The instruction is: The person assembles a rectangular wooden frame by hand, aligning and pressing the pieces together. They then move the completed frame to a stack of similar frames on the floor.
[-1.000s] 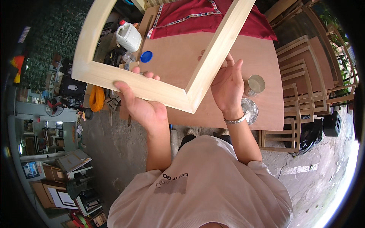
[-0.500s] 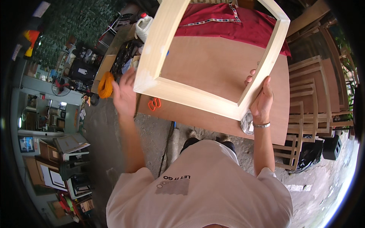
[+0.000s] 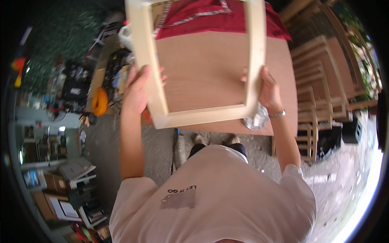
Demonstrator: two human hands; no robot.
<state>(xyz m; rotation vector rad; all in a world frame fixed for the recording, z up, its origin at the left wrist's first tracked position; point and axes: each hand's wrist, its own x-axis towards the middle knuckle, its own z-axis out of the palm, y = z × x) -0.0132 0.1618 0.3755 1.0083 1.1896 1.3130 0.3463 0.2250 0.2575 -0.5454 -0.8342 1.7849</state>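
Left hand and right hand pinched opposite sides of the wooden frame between thumb and fingers; earlier, the left was spread beside it.

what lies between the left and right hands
In the head view, a pale rectangular wooden frame spans left hand to right hand, brown tabletop showing through.
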